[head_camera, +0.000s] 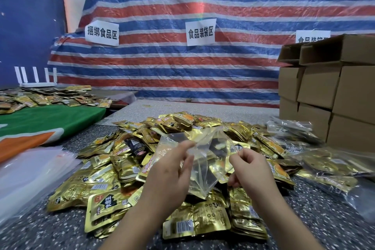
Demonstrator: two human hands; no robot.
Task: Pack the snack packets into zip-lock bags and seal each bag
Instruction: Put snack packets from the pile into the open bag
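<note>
Your left hand (170,170) and right hand (251,166) pinch the thin, limp, slippery zip-lock bag (200,160), apparently empty, above the packet pile (125,168) on the table (324,219); grip its mouth edges.

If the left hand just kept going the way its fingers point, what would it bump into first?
Most likely the clear zip-lock bag that the left hand already pinches; past it lies the pile of gold snack packets. Depth is hard to judge from this single view.
</note>
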